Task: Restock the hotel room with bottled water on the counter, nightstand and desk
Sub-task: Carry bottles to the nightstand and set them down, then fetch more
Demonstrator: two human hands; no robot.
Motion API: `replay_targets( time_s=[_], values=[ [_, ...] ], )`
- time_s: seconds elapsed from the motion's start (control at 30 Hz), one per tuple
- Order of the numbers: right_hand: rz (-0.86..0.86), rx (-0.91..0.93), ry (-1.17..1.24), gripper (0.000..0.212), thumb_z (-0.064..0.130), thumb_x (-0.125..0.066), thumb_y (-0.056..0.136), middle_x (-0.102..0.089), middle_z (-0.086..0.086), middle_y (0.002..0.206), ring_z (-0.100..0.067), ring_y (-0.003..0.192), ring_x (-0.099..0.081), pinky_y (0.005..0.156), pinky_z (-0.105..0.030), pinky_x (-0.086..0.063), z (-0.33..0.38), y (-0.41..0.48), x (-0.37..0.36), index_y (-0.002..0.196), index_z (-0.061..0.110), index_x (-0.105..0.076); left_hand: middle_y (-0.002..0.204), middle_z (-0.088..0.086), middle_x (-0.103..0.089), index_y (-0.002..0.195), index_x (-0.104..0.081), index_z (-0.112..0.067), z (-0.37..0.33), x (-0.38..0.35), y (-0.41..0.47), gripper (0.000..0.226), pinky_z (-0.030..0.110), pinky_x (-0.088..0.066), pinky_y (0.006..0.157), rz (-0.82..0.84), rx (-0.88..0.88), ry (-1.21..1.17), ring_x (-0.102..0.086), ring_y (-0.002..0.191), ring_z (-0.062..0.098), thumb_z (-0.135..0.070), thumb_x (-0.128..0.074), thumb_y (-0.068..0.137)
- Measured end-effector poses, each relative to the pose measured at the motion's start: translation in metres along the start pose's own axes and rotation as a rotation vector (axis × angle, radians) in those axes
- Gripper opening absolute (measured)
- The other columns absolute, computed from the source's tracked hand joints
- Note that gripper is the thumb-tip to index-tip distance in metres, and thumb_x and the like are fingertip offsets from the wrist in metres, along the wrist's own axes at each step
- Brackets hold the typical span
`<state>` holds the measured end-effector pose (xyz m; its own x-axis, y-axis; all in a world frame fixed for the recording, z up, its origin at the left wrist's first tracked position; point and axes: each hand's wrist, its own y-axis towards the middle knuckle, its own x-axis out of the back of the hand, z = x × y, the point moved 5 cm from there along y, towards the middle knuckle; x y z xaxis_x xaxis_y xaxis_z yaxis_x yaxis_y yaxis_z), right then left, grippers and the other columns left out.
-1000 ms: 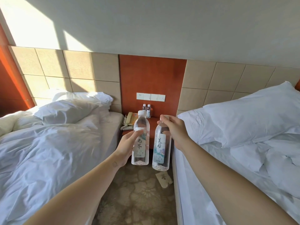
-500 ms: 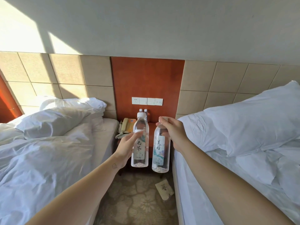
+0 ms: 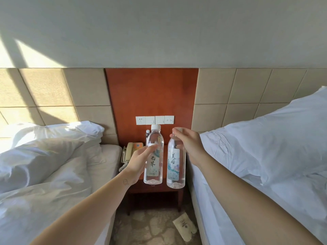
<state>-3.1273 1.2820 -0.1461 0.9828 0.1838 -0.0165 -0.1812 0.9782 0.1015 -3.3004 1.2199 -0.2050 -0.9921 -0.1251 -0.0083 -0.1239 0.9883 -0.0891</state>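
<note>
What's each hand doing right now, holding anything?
Left hand: grips the left bottle around its middle.
Right hand: grips the right bottle near its neck.

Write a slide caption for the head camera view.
Left hand grips left bottle, right hand grips right bottle, before the nightstand.

The left-held bottle [image 3: 153, 138] hides (mostly) a nightstand bottle [image 3: 147, 136].

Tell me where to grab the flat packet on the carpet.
Probably pinch the packet by its left long edge, coming from above on the aisle side. It lies flat on the carpet, so there is nothing to wrap, and the right bed crowds its other edge.
</note>
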Motion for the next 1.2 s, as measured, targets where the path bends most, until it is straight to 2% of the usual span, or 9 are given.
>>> replay_targets(
  time_s=[0.17,0.3,0.43,0.53,0.63,0.83,0.97,1.1,1.2],
  values=[
    [0.004,-0.016,-0.009,0.004,0.026,-0.067,0.092,-0.075,-0.003,0.093,-0.018,0.101,-0.068,0.091,-0.041,-0.053,-0.015,0.044,-0.015,0.092,0.023,-0.070,0.102,0.003,-0.075,0.111,-0.070,-0.020,0.011,0.016,0.046,0.060,0.040,-0.051,0.086,0.031,0.013,-0.006,-0.070,0.102,0.023,-0.065,-0.065,0.072],
    [-0.001,-0.032,-0.023,0.004,0.027,-0.068,0.091,-0.076,0.000,0.091,-0.010,0.093,-0.070,0.077,-0.026,-0.050,-0.027,0.072,-0.019,0.093,0.024,-0.070,0.106,0.006,-0.074,0.115,-0.067,-0.016,0.019,0.020,0.074,0.062,0.039,-0.051,0.088,0.046,0.031,-0.008,-0.069,0.103,0.024,-0.063,-0.066,0.073],
    [0.000,-0.055,-0.058,0.004,0.029,-0.069,0.090,-0.076,0.005,0.090,0.000,0.083,-0.069,0.070,-0.020,-0.045,-0.041,0.105,-0.019,0.092,0.026,-0.071,0.106,0.007,-0.074,0.115,-0.067,-0.016,0.024,0.020,0.107,0.066,0.040,-0.053,0.090,0.055,0.054,-0.032,-0.070,0.103,0.025,-0.062,-0.068,0.068],
    [0.010,-0.069,-0.065,0.004,0.029,-0.072,0.087,-0.076,0.005,0.092,-0.003,0.088,-0.069,0.069,-0.020,-0.044,-0.050,0.134,-0.016,0.090,0.027,-0.072,0.106,0.007,-0.074,0.114,-0.067,-0.017,0.024,0.017,0.136,0.069,0.043,-0.051,0.093,0.049,0.060,-0.028,-0.069,0.104,0.025,-0.065,-0.068,0.065],
    [0.043,-0.067,-0.061,0.007,0.029,-0.074,0.085,-0.076,0.005,0.092,0.000,0.087,-0.069,0.068,-0.018,-0.042,-0.054,0.169,-0.014,0.091,0.026,-0.073,0.103,0.002,-0.075,0.109,-0.069,-0.021,0.023,0.012,0.169,0.059,0.043,-0.050,0.089,0.039,0.065,-0.022,-0.070,0.099,0.019,-0.064,-0.066,0.069],
    [0.106,-0.072,-0.071,0.016,0.030,-0.077,0.082,-0.076,0.006,0.093,0.001,0.086,-0.069,0.070,-0.020,-0.043,-0.061,0.252,0.000,0.096,0.025,-0.073,0.107,0.006,-0.075,0.114,-0.069,-0.018,0.018,0.000,0.244,0.054,0.054,-0.046,0.103,-0.002,0.084,-0.073,-0.069,0.105,0.024,-0.057,-0.066,0.077],
    [0.133,-0.090,-0.090,0.017,0.031,-0.077,0.082,-0.076,0.006,0.094,-0.002,0.088,-0.069,0.072,-0.021,-0.043,-0.074,0.302,0.013,0.097,0.024,-0.073,0.111,0.008,-0.073,0.120,-0.066,-0.014,0.019,-0.011,0.291,0.064,0.055,-0.045,0.105,0.013,0.070,-0.079,-0.068,0.107,0.026,-0.059,-0.067,0.075],
    [0.155,-0.102,-0.115,0.022,0.030,-0.079,0.080,-0.076,0.003,0.095,-0.011,0.091,-0.070,0.080,-0.026,-0.050,-0.092,0.344,0.024,0.100,0.022,-0.073,0.132,0.010,-0.062,0.141,-0.048,-0.011,0.027,-0.017,0.330,0.097,0.055,-0.035,0.113,-0.001,0.093,-0.109,-0.056,0.126,0.027,-0.066,-0.073,0.065],
    [0.161,-0.116,-0.133,0.025,0.031,-0.079,0.079,-0.076,0.003,0.097,-0.013,0.095,-0.070,0.080,-0.026,-0.050,-0.104,0.367,0.028,0.101,0.023,-0.072,0.131,0.008,-0.064,0.141,-0.049,-0.012,0.031,-0.020,0.352,0.089,0.053,-0.033,0.115,0.014,0.104,-0.102,-0.056,0.126,0.025,-0.061,-0.072,0.070]
  ],
)
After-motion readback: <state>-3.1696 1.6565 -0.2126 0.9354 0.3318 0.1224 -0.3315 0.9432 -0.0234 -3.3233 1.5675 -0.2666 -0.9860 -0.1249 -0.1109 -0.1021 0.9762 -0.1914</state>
